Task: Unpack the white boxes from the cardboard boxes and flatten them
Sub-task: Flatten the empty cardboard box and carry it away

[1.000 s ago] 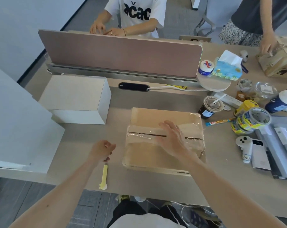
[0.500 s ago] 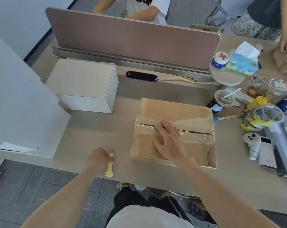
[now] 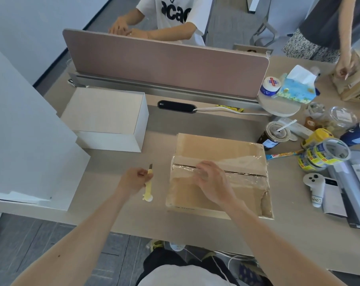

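Cardboard box sits flat on the desk straight ahead of us, sealed along its top seam with clear tape, its near right corner crumpled.

Our right hand lies on the box lid, left of centre. Its fingers are bent, with the tips set down right on the taped seam. We cannot tell whether they have caught the tape or only press on it.

Our left hand is just left of the box and does not touch it. It is curled around a yellow utility knife, whose short blade points away from us and whose rounded tail sticks out toward us below the fist. The knife is beside the box's left edge, level with the seam.

One white box stands closed farther back on the left, well apart from both hands and near the pink divider. A tall white panel stands at the far left edge.

To the right of the cardboard box are a lidded cup, stacked tape rolls and a white controller.
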